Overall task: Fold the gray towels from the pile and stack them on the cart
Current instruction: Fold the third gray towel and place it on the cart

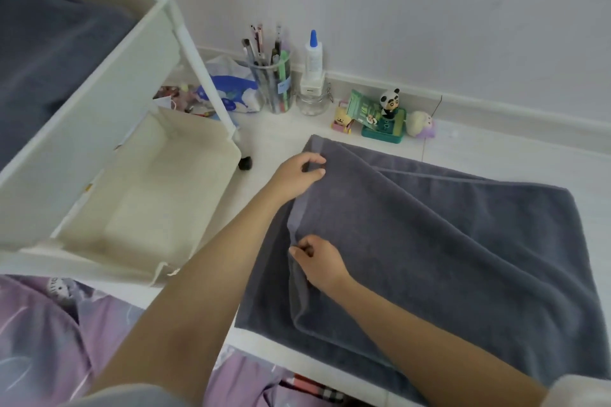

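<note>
Both hands pinch the gray towel's [446,241] left hem, left hand [299,172] far, right hand [319,261] near; it lies on white floor [274,139] beside the cart [99,82], wall [396,10] beyond, seemingly folded double.

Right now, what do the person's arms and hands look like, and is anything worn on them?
Both forearms are bare. The left hand and right hand wear no gloves, rings or watch that I can see. A pale sleeve edge shows at the right upper arm.

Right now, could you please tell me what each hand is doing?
Left hand: pinching the gray towel's far corner.
Right hand: pinching the same towel's left edge.
</note>
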Tool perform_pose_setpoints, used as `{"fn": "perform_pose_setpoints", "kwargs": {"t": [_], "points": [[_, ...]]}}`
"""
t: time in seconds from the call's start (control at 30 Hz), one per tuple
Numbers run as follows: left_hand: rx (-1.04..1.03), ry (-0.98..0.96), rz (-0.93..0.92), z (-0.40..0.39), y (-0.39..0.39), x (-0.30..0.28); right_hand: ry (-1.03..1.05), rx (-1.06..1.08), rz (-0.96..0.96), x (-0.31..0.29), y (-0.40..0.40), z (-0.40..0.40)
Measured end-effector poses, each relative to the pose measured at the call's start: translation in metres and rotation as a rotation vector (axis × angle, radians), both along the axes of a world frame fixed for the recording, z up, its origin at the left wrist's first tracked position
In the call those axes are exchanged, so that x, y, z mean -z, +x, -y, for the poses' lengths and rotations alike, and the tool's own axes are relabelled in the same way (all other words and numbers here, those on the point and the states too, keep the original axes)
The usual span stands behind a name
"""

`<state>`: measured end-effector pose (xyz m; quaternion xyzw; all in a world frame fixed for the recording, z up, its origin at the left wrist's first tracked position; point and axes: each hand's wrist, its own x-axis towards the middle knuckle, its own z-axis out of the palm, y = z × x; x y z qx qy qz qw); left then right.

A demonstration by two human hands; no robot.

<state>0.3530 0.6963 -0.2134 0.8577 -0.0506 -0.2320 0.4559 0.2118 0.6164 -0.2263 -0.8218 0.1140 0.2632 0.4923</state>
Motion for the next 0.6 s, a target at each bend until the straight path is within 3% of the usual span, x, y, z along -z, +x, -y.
{"fn": "perform_pose_setpoints", "kwargs": {"t": [0.2,0.27,0.37,0.47,0.6], "points": [[-0.117,-0.055,0.01,-0.021,-0.044,-0.004,0.3,0.075,-0.167,-0.005,0.002,-0.002],[-0.183,-0.002,0.046,-0.034,-0.067,-0.001,0.303,0.056,-0.142,-0.008,0.008,0.003],[-0.242,0.122,0.099,-0.056,-0.103,0.013,0.042,-0.044,0.109,-0.002,0.023,0.016],[-0.295,0.232,0.1,-0.071,-0.14,0.025,-0.21,-0.341,0.402,0.006,0.044,0.021],[-0.302,0.358,0.025,-0.069,-0.173,0.028,-0.443,-0.761,0.494,0.005,0.067,0.016]]}}
